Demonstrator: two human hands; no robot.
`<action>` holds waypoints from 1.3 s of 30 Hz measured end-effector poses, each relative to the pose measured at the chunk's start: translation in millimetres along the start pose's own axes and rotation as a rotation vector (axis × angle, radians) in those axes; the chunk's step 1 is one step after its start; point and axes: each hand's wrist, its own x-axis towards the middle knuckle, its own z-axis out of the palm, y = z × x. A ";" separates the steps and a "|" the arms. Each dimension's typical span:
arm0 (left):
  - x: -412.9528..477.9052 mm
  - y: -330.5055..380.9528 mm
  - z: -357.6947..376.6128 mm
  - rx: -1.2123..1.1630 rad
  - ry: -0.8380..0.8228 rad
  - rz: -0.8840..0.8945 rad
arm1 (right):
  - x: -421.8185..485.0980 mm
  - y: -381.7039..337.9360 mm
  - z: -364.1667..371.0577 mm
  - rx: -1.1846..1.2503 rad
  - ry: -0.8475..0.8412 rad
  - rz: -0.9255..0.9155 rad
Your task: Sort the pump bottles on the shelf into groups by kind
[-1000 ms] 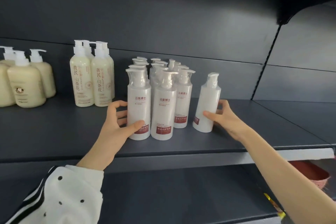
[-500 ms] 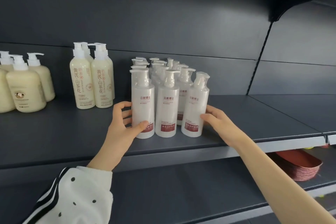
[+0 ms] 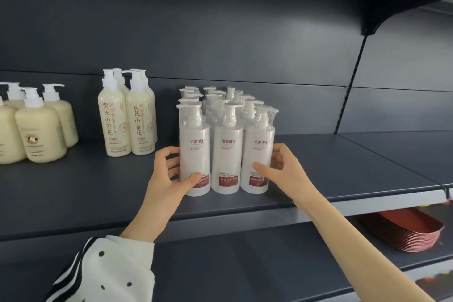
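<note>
Shop aisle, I'm facing a retail gondola unit. What shows it: dark metal shelf [image 3: 343, 167] with a pale strip along its front edge, flat panelled back wall [image 3: 220, 32], a slotted upright [image 3: 353, 81] and a curved bracket [image 3: 375, 19] under the shelf above. Stock sits in same-product blocks: white pump bottles [image 3: 228, 149] several rows deep, pumps film-wrapped, with tall cream bottles [image 3: 112, 117] and squat cream bottles [image 3: 40, 135] grouped to their left. The lower shelf [image 3: 245, 265] holds a stack of red trays [image 3: 404, 230].
</note>
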 end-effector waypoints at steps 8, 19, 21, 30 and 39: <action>-1.4 1.9 4.0 -0.020 0.018 0.011 | -9.4 -0.8 3.4 -0.090 0.057 -0.012; -5.9 -3.7 6.4 0.196 0.098 0.176 | -19.2 0.5 14.7 -0.115 0.128 -0.055; -8.7 -1.4 5.8 0.218 0.087 0.178 | -21.7 -1.0 13.8 -0.100 0.113 -0.062; -25.7 34.9 4.9 0.381 -0.047 0.054 | -22.1 -20.3 5.8 -0.174 0.030 0.006; -59.0 56.7 -1.2 0.766 -0.021 0.111 | -36.1 -31.3 -2.1 -0.264 0.110 0.028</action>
